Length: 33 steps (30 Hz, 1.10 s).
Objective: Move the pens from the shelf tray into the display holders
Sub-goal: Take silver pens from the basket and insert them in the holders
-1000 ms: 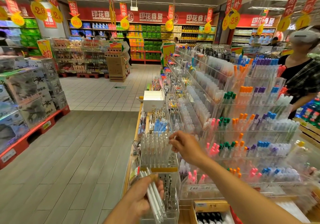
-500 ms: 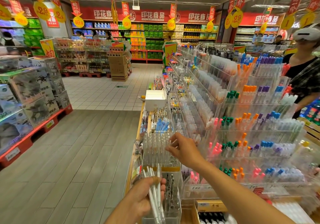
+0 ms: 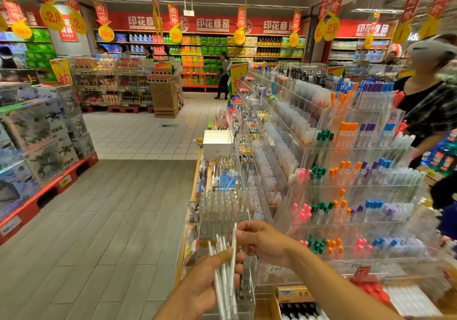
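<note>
Hands: left hand [image 3: 210, 285] grips white pen bundle [image 3: 223, 277]; right hand [image 3: 264, 243] pinches one pen [image 3: 234, 239] top.

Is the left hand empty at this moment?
No, the left hand grips a bundle of white pens.

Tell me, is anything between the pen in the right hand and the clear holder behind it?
Nothing visible. The right hand pinches one white pen from the left hand's bundle; the clear pen holder stands directly beyond.
</note>
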### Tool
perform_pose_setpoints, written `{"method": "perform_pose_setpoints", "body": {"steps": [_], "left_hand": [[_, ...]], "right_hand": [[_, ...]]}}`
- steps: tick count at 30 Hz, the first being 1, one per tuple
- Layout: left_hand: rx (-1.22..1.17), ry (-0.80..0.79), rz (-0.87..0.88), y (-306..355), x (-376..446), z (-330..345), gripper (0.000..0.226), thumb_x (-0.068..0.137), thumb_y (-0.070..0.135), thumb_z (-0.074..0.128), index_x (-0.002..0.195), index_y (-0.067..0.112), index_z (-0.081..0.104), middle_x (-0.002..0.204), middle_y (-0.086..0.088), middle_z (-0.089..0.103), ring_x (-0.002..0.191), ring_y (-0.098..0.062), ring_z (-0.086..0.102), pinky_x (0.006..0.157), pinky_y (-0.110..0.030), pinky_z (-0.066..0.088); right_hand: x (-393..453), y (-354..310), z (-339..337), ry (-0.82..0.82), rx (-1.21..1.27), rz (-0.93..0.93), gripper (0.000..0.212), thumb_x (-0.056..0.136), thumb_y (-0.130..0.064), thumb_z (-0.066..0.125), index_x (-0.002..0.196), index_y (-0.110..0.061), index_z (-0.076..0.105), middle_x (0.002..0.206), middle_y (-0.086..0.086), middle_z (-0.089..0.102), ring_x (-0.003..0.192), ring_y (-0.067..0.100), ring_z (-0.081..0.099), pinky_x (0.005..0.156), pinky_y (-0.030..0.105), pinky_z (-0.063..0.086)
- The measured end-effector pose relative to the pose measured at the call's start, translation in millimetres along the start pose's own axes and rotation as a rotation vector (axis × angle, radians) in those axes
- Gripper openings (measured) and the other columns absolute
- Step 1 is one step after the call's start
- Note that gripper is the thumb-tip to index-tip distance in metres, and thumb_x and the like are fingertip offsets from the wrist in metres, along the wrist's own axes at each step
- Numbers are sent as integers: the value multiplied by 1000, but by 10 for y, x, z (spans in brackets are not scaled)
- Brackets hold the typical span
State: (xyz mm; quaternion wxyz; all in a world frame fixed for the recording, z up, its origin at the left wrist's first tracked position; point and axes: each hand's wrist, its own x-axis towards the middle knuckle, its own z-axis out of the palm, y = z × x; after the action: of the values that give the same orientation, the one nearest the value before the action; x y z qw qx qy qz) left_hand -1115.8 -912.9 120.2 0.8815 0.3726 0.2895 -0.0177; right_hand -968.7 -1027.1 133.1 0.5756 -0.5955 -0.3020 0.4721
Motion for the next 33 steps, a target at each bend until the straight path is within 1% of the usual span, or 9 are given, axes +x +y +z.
{"method": "perform_pose_setpoints", "body": {"steps": [3, 5, 8, 11, 18, 22, 27, 30, 33], "left_hand": [[-58, 18, -51, -14, 32, 16, 30, 91, 12, 62, 78, -12, 74, 68, -21, 64, 49, -25, 64, 46, -30, 57], [-106, 35, -74, -24, 34, 6, 26, 91, 6, 59, 78, -13, 72, 70, -21, 65, 48, -26, 64, 45, -31, 56], [-104, 81, -65, -46, 43, -49, 29, 91, 0, 58, 68, -12, 73, 69, -21, 66, 48, -26, 63, 45, -31, 55], [-59, 126, -64, -52, 50, -81, 21, 93, 0, 59, 80, -12, 71, 72, -22, 69, 52, -26, 67, 48, -32, 57], [-30, 154, -59, -41, 10, -52, 15, 92, 0, 61, 105, -7, 64, 93, -23, 75, 68, -31, 75, 71, -40, 54], [-1, 168, -45, -30, -8, -62, 16, 94, 2, 59, 110, -1, 60, 96, -22, 75, 68, -30, 74, 70, -36, 51], [32, 172, -30, -16, -38, -66, 13, 94, 0, 57, 107, 0, 58, 92, -23, 75, 62, -28, 72, 68, -36, 52], [55, 150, -31, -12, -58, -65, 15, 92, -1, 60, 107, -4, 61, 96, -23, 75, 64, -28, 70, 66, -35, 52], [60, 126, -19, -1, -62, -57, 17, 90, -1, 64, 105, -8, 64, 98, -24, 74, 63, -27, 68, 60, -34, 53]], "right_hand": [[-1, -94, -65, 88, 95, -57, 11, 95, -15, 61, 90, -8, 54, 74, 2, 61, 63, 13, 57, 60, 23, 48], [21, -218, -126, 269, 75, -126, 12, 97, -15, 56, 96, -4, 51, 80, 9, 62, 63, 15, 61, 60, 25, 51], [40, -407, -218, 614, -196, -264, 10, 100, -19, 50, 100, -9, 47, 82, 11, 63, 61, 14, 64, 61, 29, 54], [94, -486, -244, 765, -506, -395, 11, 102, -23, 47, 92, -23, 42, 76, 4, 64, 65, 12, 65, 61, 31, 54], [275, -401, -120, 653, -830, -356, 9, 103, -25, 44, 97, -20, 39, 82, 4, 63, 75, 21, 62, 67, 41, 51], [363, -323, -88, 596, -969, -298, 11, 102, -27, 46, 99, -17, 42, 85, 6, 62, 76, 23, 59, 61, 35, 44], [434, -299, -103, 617, -983, -240, 11, 101, -28, 50, 99, -17, 48, 85, 2, 64, 78, 20, 62, 66, 36, 51], [461, -311, -167, 604, -1009, -161, 16, 97, -29, 58, 92, -14, 58, 76, 0, 65, 68, 10, 60, 60, 27, 47], [432, -261, -210, 507, -1047, 15, 31, 93, -24, 64, 77, 3, 68, 74, 19, 69, 54, 13, 54, 57, 25, 48]]}}
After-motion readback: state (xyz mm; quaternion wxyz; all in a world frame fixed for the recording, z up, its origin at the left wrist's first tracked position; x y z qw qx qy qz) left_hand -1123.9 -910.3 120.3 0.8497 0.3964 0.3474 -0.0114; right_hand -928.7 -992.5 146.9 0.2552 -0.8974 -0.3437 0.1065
